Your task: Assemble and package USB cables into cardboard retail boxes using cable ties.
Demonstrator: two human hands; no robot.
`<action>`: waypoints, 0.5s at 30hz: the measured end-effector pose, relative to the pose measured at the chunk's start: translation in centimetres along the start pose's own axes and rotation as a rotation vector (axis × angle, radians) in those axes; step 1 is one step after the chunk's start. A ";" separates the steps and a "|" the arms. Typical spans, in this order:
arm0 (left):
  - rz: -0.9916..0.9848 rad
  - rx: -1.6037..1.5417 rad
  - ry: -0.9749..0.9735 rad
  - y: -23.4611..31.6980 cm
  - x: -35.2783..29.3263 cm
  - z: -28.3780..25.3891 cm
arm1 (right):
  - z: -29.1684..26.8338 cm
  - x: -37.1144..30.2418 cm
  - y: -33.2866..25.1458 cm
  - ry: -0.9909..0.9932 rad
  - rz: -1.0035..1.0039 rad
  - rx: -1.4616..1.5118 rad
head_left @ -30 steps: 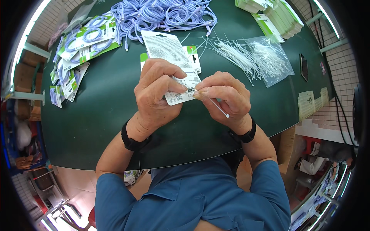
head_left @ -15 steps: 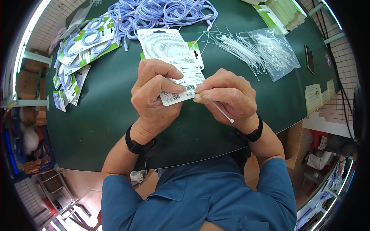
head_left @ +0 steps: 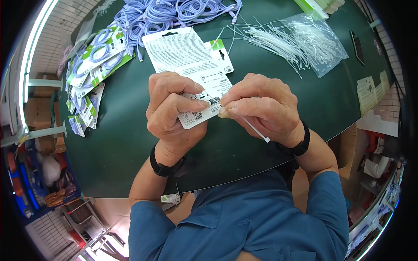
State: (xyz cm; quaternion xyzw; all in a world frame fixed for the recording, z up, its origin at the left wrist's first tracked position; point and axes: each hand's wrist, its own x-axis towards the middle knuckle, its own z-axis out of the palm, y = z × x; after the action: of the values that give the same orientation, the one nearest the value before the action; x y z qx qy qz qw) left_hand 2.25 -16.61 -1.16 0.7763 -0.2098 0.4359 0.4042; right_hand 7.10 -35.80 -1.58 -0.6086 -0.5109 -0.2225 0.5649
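My left hand (head_left: 174,108) grips the lower end of a white printed packaging card (head_left: 183,52), its thumb and forefinger on the face with small symbols and a square code. At the card's lower right edge, my right hand (head_left: 263,106) pinches a white cable tie (head_left: 256,129). The tie's head hangs down below the fingers, and its other end meets the card where my fingertips hide it. Just beyond the held card lies a green and white card (head_left: 220,56), partly covered by it.
Coiled lilac cables (head_left: 161,15) are heaped at the far side of the dark green table (head_left: 117,152). Carded cables (head_left: 93,65) pile up at the left. Loose cable ties (head_left: 278,45) spill from a clear plastic bag (head_left: 324,61) at the right, near a phone (head_left: 357,47).
My view has shifted slightly, so the table things sit differently in the picture. Both hands keep their hold on the card and the cable tie, with hardly any motion between them.
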 end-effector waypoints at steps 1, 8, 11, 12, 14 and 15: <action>0.003 0.000 0.002 0.0 -0.1 0.0 | 0.1 0.0 0.0 0.011 0.008 0.003; 0.005 -0.008 0.013 -0.1 -0.3 0.1 | 0.3 0.2 -0.1 0.036 0.038 -0.038; -0.014 -0.020 0.009 -0.1 -0.3 0.2 | 0.2 0.3 0.1 0.023 0.018 -0.035; -0.014 -0.021 0.006 -0.1 -0.3 0.2 | 0.1 0.4 0.2 0.011 0.000 -0.028; -0.034 -0.022 0.002 -0.2 -0.4 0.1 | 0.1 0.4 0.2 0.000 -0.017 -0.022; -0.045 -0.022 0.000 -0.2 -0.5 0.1 | 0.2 0.4 0.1 0.014 -0.006 -0.014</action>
State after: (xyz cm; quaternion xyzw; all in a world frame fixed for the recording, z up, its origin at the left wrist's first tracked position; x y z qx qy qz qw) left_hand 2.18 -16.59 -1.66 0.7763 -0.1971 0.4245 0.4222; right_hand 7.28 -35.50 -1.37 -0.6095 -0.5070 -0.2323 0.5634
